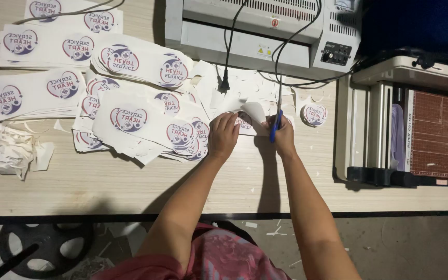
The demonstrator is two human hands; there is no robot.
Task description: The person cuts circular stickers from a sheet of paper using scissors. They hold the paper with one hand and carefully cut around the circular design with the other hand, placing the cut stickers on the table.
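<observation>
On the pale wooden table, the left hand pinched a white printed paper sheet between closed fingers (its edge curling upward), while the right hand gripped blue-handled scissors cutting it; beyond stood a grey laminating machine.

Two hands, one scissors, one laminator, one paper cutter, one cut round sticker

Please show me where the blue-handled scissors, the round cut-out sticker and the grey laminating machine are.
Blue-handled scissors (274,129): head view, on the blue handle.
Round cut-out sticker (315,114): head view, on its printed centre.
Grey laminating machine (245,45): head view, on its front panel.
</observation>
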